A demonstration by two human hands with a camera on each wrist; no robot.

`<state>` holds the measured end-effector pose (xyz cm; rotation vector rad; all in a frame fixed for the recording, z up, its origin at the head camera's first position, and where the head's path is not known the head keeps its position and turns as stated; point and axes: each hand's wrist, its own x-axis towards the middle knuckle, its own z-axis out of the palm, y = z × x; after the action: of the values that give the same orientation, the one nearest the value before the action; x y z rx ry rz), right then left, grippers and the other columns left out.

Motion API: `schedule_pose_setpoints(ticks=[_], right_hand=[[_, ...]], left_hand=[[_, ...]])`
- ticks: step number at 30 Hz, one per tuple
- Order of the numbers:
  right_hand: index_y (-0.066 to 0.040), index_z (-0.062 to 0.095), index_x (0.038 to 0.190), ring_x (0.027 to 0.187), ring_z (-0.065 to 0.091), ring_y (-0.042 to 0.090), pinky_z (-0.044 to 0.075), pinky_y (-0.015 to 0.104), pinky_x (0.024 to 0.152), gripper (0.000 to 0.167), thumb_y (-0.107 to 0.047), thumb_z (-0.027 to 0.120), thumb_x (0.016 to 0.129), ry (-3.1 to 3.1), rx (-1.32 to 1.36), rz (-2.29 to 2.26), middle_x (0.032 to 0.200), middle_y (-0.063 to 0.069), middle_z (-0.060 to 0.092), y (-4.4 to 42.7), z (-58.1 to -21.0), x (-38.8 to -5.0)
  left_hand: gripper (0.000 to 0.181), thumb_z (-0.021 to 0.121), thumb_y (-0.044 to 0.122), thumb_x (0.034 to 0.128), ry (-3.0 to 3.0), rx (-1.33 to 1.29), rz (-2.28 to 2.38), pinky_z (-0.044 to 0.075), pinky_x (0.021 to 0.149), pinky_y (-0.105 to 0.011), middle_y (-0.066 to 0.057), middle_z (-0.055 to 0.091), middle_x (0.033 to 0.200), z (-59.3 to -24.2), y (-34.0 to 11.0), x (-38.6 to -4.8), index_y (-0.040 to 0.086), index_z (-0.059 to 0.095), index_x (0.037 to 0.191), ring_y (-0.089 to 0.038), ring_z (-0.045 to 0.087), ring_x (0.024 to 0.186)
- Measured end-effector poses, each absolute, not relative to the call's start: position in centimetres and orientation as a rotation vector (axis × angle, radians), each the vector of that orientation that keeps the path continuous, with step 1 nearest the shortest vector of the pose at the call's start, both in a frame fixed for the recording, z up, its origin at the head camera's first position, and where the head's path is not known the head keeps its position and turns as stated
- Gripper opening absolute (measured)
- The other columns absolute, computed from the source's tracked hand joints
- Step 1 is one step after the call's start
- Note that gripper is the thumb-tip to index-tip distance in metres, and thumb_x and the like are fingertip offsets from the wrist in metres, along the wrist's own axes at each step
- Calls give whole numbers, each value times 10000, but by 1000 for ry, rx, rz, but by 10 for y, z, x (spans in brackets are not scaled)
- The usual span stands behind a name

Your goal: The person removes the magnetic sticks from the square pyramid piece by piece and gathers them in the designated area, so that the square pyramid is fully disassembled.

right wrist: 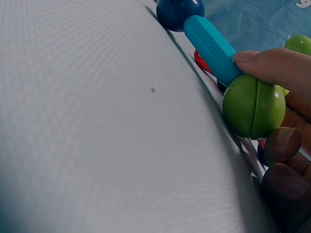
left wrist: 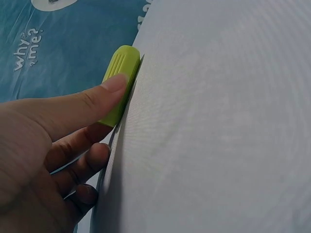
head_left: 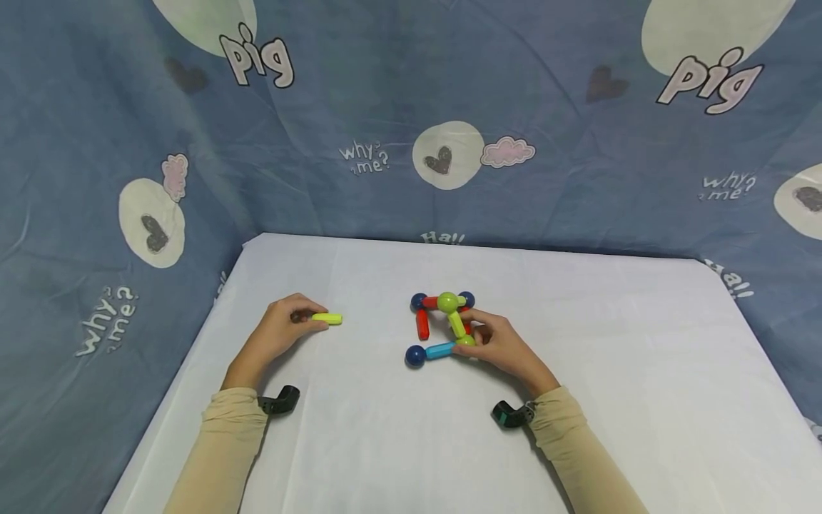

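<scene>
Between thumb and fingers, my left hand [head_left: 285, 327] pinches a short yellow-green rod [left wrist: 120, 63] close to the white tabletop. My right hand [head_left: 504, 350] grips a joined structure of balls and rods at its near right corner, with the thumb by a light blue rod [right wrist: 209, 46] and a green ball [right wrist: 253, 107]. That blue rod ends in a dark blue ball [head_left: 415, 356] on the left. Farther back in the structure are another green ball [head_left: 447, 302], red rods [head_left: 422, 324] and dark blue balls [head_left: 419, 301]. Fingers partly cover its right side.
A white cloth-like surface [head_left: 359, 442] spreads over the table. Behind and to the left hangs a blue printed curtain [head_left: 359, 86]. Each wrist wears a black camera strap [head_left: 280, 401].
</scene>
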<state>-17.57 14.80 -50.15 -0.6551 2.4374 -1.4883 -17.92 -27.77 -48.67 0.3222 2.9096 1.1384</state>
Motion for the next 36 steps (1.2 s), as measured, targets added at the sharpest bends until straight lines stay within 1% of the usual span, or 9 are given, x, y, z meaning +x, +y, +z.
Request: schedule_pose_setpoints(ticks=[6,14,23,27,32,36], right_hand=[[-81,654,1252,590,446,75,364,205,560,475,-143,868,832,2432,-651,-1491,731,-15,484,148,-501,-176],[-84,652,1257,593,453,71,373,207,559,479,-142,865,832,2449,-659,-1475,738,-17,488,148,-502,-176],[-70,654,1266,602,453,90,365,204,568,491,-144,871,831,2433,-625,-1483,749,20,497,147,-500,-175],[-75,657,1252,597,452,83,369,207,566,471,-142,867,835,2432,-645,-1488,726,-5,479,147,-501,-175],[-92,659,1246,585,444,66,364,203,565,461,-143,864,837,2443,-658,-1480,704,-31,472,147,-501,-176],[-95,663,1241,576,446,58,365,200,557,452,-158,864,841,2463,-662,-1469,688,-33,477,147,-500,-176]], left_hand=[[272,836,133,861,2905,326,1164,462,718,-241,-84,701,975,-487,-278,-179,65,778,1118,-173,545,810],[267,824,132,876,2918,329,1159,453,719,-243,-68,670,923,-487,-280,-179,69,774,1130,-170,535,802],[289,837,130,863,2923,335,1189,445,705,-229,-80,673,933,-487,-280,-179,64,769,1136,-153,531,795],[296,850,132,851,2945,359,1207,447,694,-227,-84,679,940,-485,-278,-178,57,770,1126,-143,534,777],[277,852,141,852,2994,409,1247,425,659,-234,-95,707,990,-474,-264,-176,74,774,1110,-133,533,790],[247,842,123,861,2987,526,1295,413,662,-249,-105,740,1040,-463,-236,-174,76,778,1094,-151,575,826]])
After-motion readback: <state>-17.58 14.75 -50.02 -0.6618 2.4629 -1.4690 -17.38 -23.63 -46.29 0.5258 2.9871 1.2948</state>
